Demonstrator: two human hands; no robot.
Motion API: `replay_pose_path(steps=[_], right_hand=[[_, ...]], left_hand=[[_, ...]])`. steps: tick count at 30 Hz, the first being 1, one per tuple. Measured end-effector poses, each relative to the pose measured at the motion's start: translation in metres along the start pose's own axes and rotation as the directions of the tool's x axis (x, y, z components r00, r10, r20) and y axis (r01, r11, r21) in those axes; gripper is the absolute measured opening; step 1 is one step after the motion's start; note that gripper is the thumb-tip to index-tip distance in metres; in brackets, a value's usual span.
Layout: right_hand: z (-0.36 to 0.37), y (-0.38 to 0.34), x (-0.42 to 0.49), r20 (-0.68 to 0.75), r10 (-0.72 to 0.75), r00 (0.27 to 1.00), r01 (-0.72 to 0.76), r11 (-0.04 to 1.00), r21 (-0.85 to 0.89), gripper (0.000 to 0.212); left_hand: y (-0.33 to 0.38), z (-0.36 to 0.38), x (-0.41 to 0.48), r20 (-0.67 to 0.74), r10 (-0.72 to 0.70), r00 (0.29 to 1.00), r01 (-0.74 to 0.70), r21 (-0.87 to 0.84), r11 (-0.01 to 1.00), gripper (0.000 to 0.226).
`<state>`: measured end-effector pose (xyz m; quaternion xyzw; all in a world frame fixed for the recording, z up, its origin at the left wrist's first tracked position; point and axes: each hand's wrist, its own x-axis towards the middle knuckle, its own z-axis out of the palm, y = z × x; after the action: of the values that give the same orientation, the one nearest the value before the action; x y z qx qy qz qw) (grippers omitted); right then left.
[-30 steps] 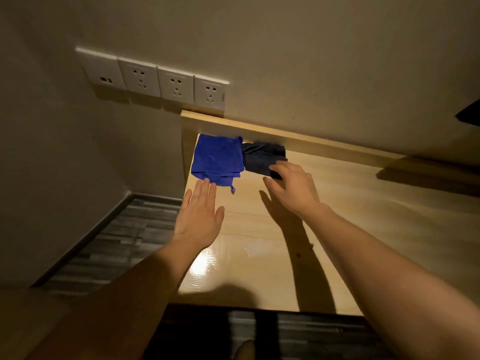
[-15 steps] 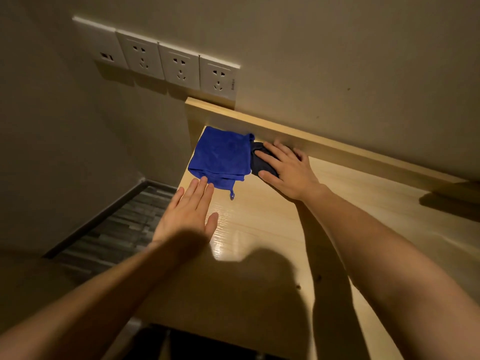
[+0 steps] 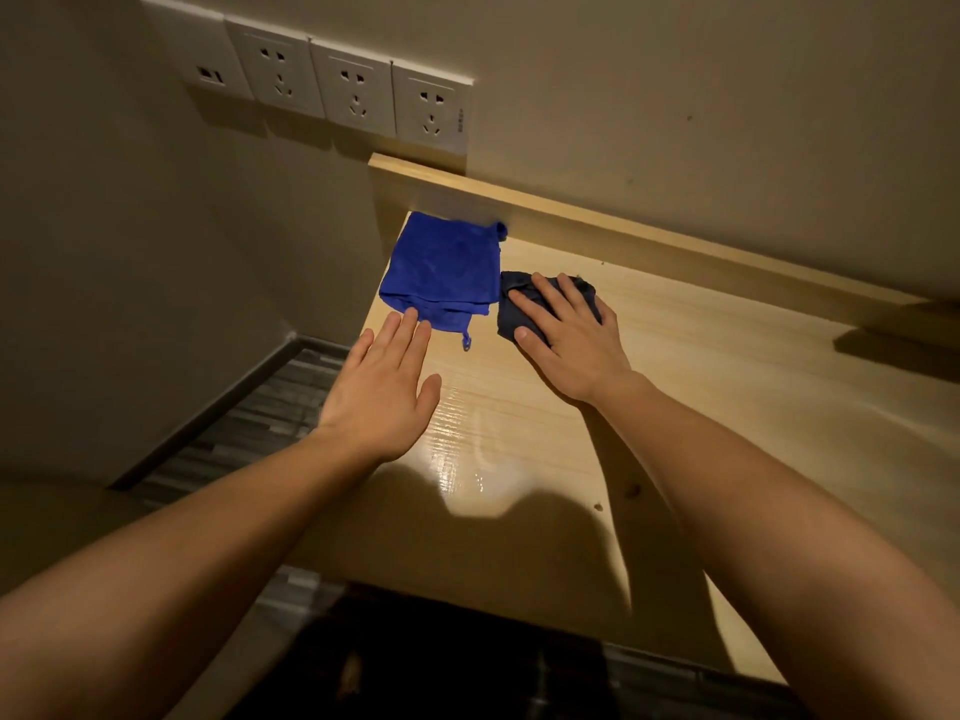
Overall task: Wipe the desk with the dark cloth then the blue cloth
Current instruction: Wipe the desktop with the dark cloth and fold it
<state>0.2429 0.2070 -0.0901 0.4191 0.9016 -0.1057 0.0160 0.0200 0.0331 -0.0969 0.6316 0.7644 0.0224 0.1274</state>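
Right hand point(image 3: 571, 337) atop cloth point(image 3: 511, 293); second cloth point(image 3: 441, 267) left (on desk point(image 3: 727, 387)).

Crumpled dark cloth point(image 3: 506, 318) on wooden desk point(image 3: 727, 381), folded blue cloth point(image 3: 441, 272) just beside

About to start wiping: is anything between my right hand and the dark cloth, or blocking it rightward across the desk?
Nothing visible. The right hand presses the dark cloth; the desk to its right shows no obstacle. The blue cloth lies on its left.
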Motion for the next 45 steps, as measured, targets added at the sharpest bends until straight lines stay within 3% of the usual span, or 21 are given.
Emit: replay_pose_path(steps=[10, 14, 20, 23, 26, 28, 31, 33, 35, 39, 45], right_hand=[[0.016, -0.051, -0.067, 0.003, 0.093, 0.996, -0.093, 0.995, -0.021, 0.062], [0.021, -0.082, -0.082, 0.031, 0.079, 0.996, -0.080, 0.996, 0.028, 0.065], [0.031, -0.144, -0.079, 0.045, 0.090, 0.995, -0.093, 0.993, 0.079, 0.068], [0.037, -0.166, -0.075, 0.060, 0.063, 0.996, -0.067, 0.995, 0.072, 0.071], [0.030, -0.172, -0.077, 0.076, -0.036, 0.996, 0.013, 0.960, 0.280, 0.075], [0.020, -0.164, -0.088, -0.032, -0.022, 0.999, 0.035, 0.872, 0.488, 0.073], [0.012, -0.132, -0.117, -0.192, 0.152, 0.970, -0.056, 0.901, 0.430, 0.068], [0.010, -0.106, -0.134, -0.152, 0.227, 0.962, -0.174, 0.938, 0.300, 0.076], [0.009, -0.083, -0.146, -0.067, 0.236, 0.970, -0.220, 0.958, 0.182, 0.090], [0.012, -0.058, -0.154, 0.092, 0.185, 0.978, -0.191, 0.979, 0.070, 0.115], [0.021, -0.055, -0.156, 0.068, 0.174, 0.982, -0.178, 0.982, 0.066, 0.119]], left_hand=[[-0.002, -0.002, -0.002, -0.017, 0.036, 0.999, -0.037, -0.063, 0.997, 0.070], [-0.004, -0.004, -0.004, -0.062, 0.024, 0.998, -0.038, -0.224, 0.974, 0.066], [-0.013, -0.009, -0.007, -0.049, 0.000, 0.999, -0.025, -0.503, 0.864, 0.069], [-0.015, -0.017, -0.008, -0.019, -0.041, 0.999, 0.019, -0.650, 0.760, 0.056], [-0.016, -0.024, -0.010, -0.025, -0.090, 0.996, 0.037, -0.782, 0.623, 0.053], [-0.014, -0.024, -0.014, -0.147, -0.094, 0.985, -0.040, -0.713, 0.700, 0.059], [-0.003, -0.022, -0.023, -0.280, 0.126, 0.952, -0.252, -0.477, 0.842, 0.056], [0.009, -0.018, -0.027, -0.211, 0.339, 0.917, -0.394, -0.337, 0.855, 0.056], [0.018, -0.010, -0.025, -0.100, 0.444, 0.890, -0.455, -0.209, 0.865, 0.061], [0.022, 0.003, -0.020, 0.020, 0.407, 0.913, -0.408, 0.025, 0.913, 0.078], [0.022, 0.008, -0.026, 0.025, 0.352, 0.936, -0.353, 0.102, 0.930, 0.088]])
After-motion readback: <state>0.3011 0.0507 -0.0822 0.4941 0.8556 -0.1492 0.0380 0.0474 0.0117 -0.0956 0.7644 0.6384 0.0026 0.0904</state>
